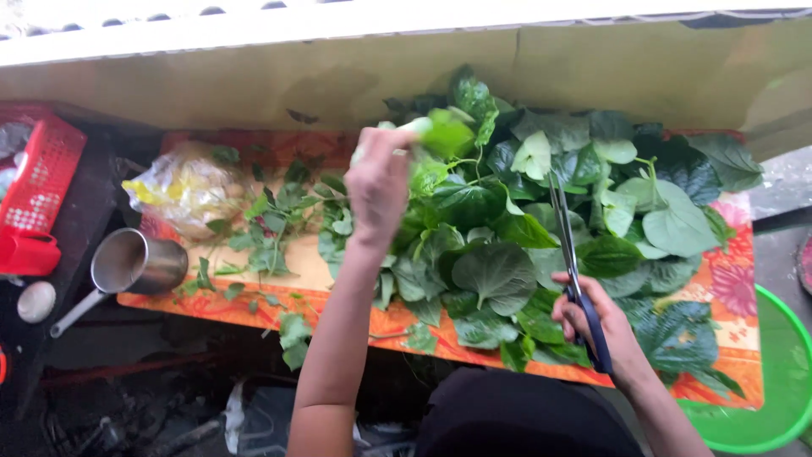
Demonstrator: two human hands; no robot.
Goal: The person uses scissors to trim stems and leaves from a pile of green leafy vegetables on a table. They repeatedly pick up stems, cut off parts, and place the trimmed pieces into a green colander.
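Head view, near to far. Nearest, the right hand [596,326] is closed round the dark handles of one pair of scissors [568,254], whose blades point away over the leaves and appear nearly together. At the near right edge lies one green basin [782,398].

Next comes the flowered orange mat [727,279] that carries the work. On its right half lies one large heap of broad green leaves [592,211]; the leaves are too many and too overlapped to count. On its left half lies a thinner scatter of small leafy sprigs [271,228]. At the near left edge stands one metal cup with a long handle [135,262], and beside it one pale round object [35,300].

Farther off, the left hand [376,182] is raised over the heap, fingers clamped on one leafy stem [444,131]. Motion blur hides the exact grip.

Step in hand, as judged: a stem is lifted clear for trimming. The next move calls for bringing the blades to the stem, clear of the gripping fingers.

Farthest left: one clear bag with yellow contents [182,186] and one red basket [42,182].
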